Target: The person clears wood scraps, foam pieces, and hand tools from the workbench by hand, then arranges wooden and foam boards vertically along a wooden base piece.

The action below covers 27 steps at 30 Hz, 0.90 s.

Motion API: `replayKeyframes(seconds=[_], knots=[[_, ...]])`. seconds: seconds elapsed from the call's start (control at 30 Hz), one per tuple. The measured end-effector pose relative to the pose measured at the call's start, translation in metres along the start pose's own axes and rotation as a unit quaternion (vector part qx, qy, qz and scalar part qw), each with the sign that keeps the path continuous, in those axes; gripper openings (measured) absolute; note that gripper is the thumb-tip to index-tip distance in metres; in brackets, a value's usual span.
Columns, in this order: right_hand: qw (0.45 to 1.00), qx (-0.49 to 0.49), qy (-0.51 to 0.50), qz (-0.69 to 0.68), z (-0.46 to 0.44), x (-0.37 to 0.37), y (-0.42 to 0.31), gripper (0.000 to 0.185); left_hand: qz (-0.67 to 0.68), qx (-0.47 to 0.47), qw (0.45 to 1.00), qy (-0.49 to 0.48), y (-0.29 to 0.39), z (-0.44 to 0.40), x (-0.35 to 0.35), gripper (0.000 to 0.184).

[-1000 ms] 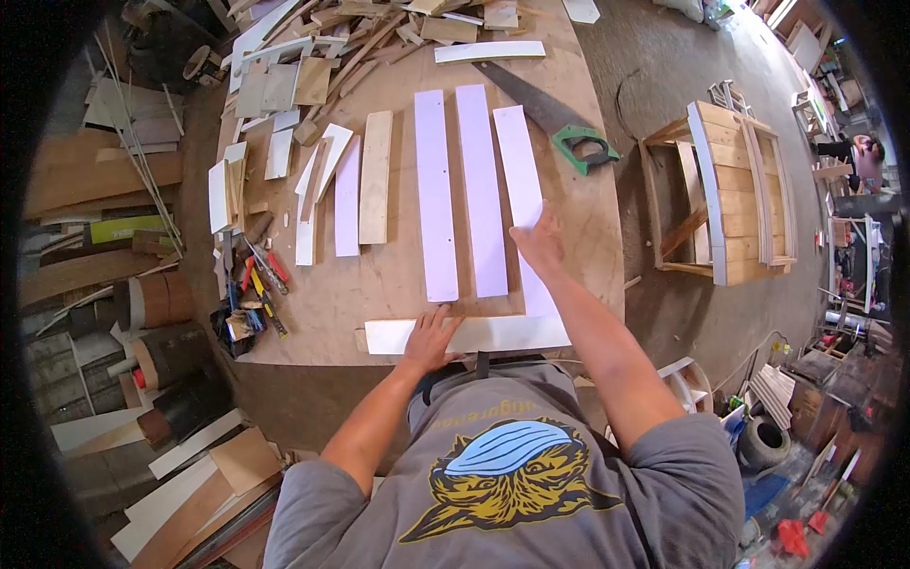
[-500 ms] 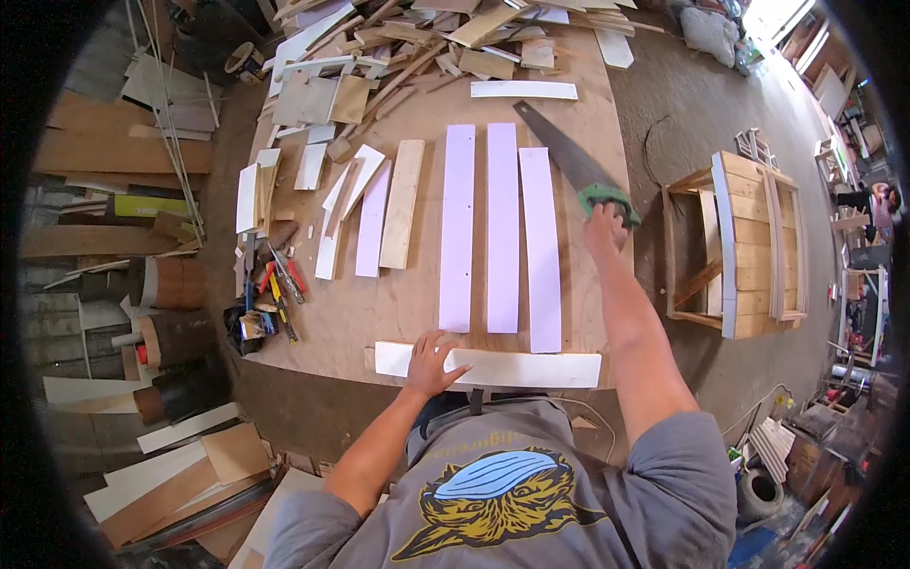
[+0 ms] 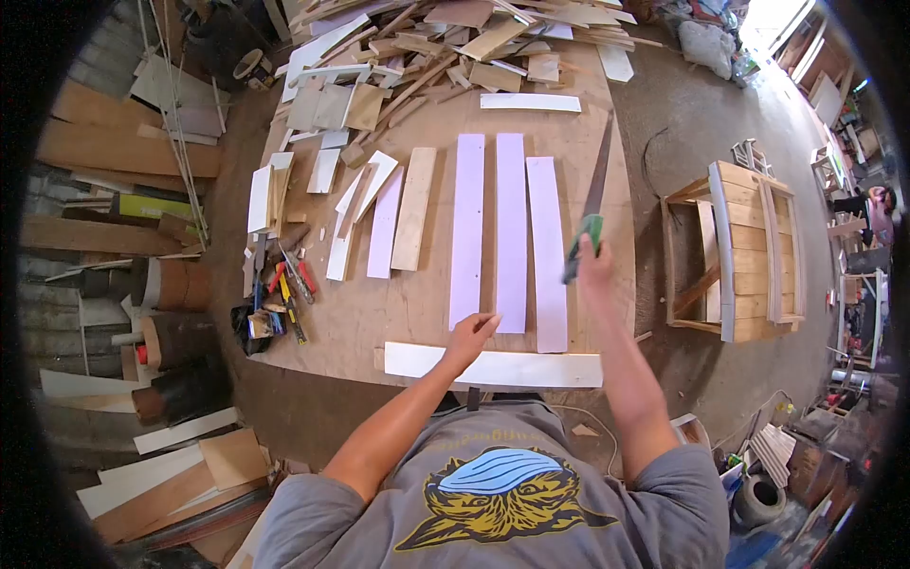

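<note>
My right hand (image 3: 595,268) grips the green handle of a hand saw (image 3: 597,185), its blade pointing away from me above the right side of the table. My left hand (image 3: 471,341) has its fingers drawn together over the near ends of two pale purple boards (image 3: 467,228) (image 3: 510,228); whether it holds anything is too small to tell. A third purple board (image 3: 547,256) lies to their right. Below my left hand, a white board (image 3: 531,369) lies crosswise along the near table edge.
Wood offcuts (image 3: 427,57) are heaped at the table's far end. Pliers and other tools (image 3: 284,289) lie at its left edge. A slatted wooden frame (image 3: 754,251) stands on the floor to the right. Another person (image 3: 877,204) is at the far right.
My right hand went from the third purple board to the saw, took its handle and lifted it, turning it more upright. My left hand moved off the white board to the purple boards.
</note>
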State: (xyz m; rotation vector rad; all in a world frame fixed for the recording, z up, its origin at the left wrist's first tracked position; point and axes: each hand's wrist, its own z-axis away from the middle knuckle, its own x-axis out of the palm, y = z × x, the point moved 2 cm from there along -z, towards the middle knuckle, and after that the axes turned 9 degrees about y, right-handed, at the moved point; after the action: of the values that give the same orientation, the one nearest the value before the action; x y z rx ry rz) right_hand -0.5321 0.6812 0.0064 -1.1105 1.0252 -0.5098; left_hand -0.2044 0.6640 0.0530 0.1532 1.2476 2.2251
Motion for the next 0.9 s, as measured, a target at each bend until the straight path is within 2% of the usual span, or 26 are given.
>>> replayKeyframes(seconds=[0.07, 0.1, 0.13, 0.17, 0.2, 0.23, 0.3, 0.33, 0.4, 0.43, 0.5, 0.57, 0.63, 0.7, 0.83, 0.9], knots=[[0.976, 0.095, -0.029, -0.195, 0.058, 0.015, -0.053, 0.032, 0.058, -0.082, 0.992, -0.083, 0.01, -0.008, 0.015, 0.064], [0.961, 0.022, -0.006, -0.276, 0.078, 0.037, -0.055, 0.028, 0.137, -0.093, 0.982, -0.092, 0.015, -0.01, 0.022, 0.067], [0.94, 0.101, -0.034, -0.325, 0.114, 0.038, -0.103, 0.025, 0.215, -0.104, 0.966, -0.101, 0.021, -0.013, 0.027, 0.069], [0.953, 0.078, -0.046, -0.288, 0.128, 0.06, -0.079, 0.023, 0.291, -0.115, 0.943, -0.11, 0.026, -0.016, 0.026, 0.072], [0.949, 0.089, -0.072, -0.294, 0.155, 0.058, -0.12, 0.027, 0.358, -0.067, 0.921, -0.134, 0.034, -0.018, 0.017, 0.073], [0.944, 0.092, -0.071, -0.31, 0.175, 0.074, -0.127, 0.035, 0.414, -0.068, 0.902, -0.106, 0.045, -0.02, 0.006, 0.063], [0.934, 0.007, -0.073, -0.348, 0.208, 0.109, -0.139, 0.035, 0.498, -0.054, 0.865, -0.01, 0.064, -0.017, -0.029, 0.056], [0.951, -0.005, -0.11, -0.289, 0.219, 0.12, -0.145, 0.035, 0.529, -0.045, 0.847, -0.009, 0.065, -0.014, -0.055, 0.047], [0.968, -0.033, -0.19, -0.162, 0.234, 0.137, -0.157, 0.035, 0.516, 0.005, 0.856, 0.031, 0.057, -0.014, -0.112, 0.044], [0.961, 0.016, -0.264, -0.086, 0.231, 0.15, -0.145, 0.032, 0.509, 0.03, 0.859, 0.053, 0.049, -0.016, -0.142, 0.042], [0.95, -0.004, -0.242, -0.196, 0.219, 0.174, -0.129, 0.036, 0.511, 0.043, 0.856, 0.063, 0.021, -0.024, -0.203, 0.037], [0.955, 0.05, -0.134, -0.258, 0.201, 0.168, -0.171, 0.029, 0.495, 0.067, 0.864, 0.056, 0.004, -0.018, -0.264, 0.039], [0.954, 0.125, -0.047, -0.27, 0.175, 0.175, -0.187, 0.032, 0.51, 0.041, 0.858, 0.044, -0.021, -0.02, -0.32, 0.037], [0.93, 0.174, -0.067, -0.316, 0.156, 0.178, -0.208, 0.035, 0.511, 0.032, 0.859, 0.029, -0.041, -0.023, -0.369, 0.036], [0.927, 0.15, -0.163, -0.303, 0.158, 0.202, -0.239, 0.033, 0.426, 0.026, 0.901, 0.08, -0.034, -0.017, -0.444, 0.035], [0.932, 0.141, -0.199, -0.269, 0.165, 0.217, -0.246, 0.031, 0.433, 0.027, 0.898, 0.077, -0.037, -0.026, -0.472, 0.033]])
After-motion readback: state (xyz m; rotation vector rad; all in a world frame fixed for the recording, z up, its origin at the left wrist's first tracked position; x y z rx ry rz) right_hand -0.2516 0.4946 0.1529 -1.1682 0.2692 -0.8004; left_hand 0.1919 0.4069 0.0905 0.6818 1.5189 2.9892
